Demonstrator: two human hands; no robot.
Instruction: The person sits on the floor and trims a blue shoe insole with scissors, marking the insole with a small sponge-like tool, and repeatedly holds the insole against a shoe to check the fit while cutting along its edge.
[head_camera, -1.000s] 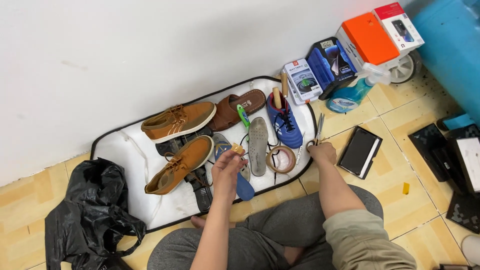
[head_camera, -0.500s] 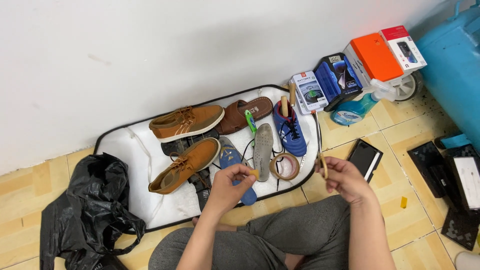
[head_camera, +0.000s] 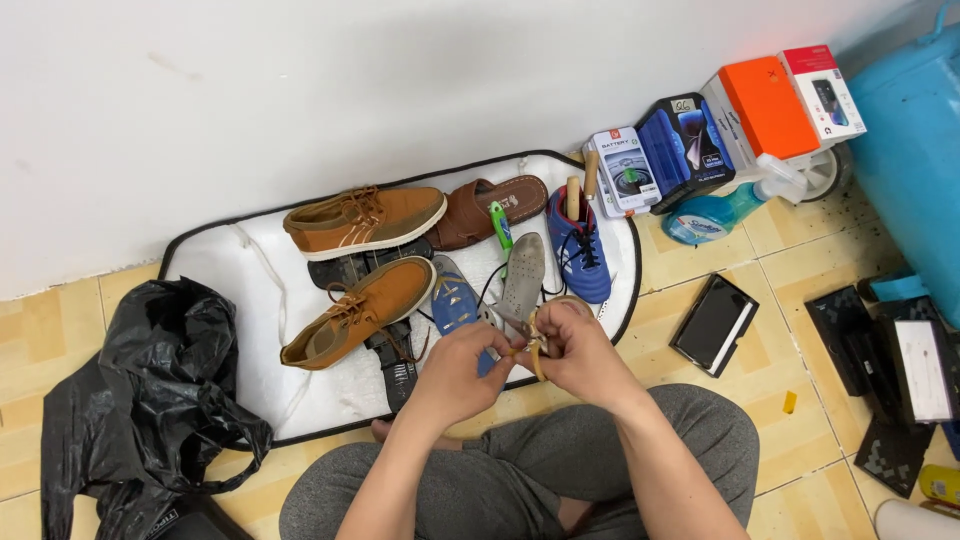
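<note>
While pinching the small tan strip at lower centre of the frame, keep left hand and right hand fingers pressed on it, close together. Hold steady above the white mat, just below the grey insole.

- Two tan lace-up shoes on a white mat, up and left of the hands.
- Brown sandal and blue sneaker, just beyond the hands.
- Black plastic bag, well to the left.
- Dark wallet-like case on the tiles, to the right.
- Orange box, far up and right.
</note>
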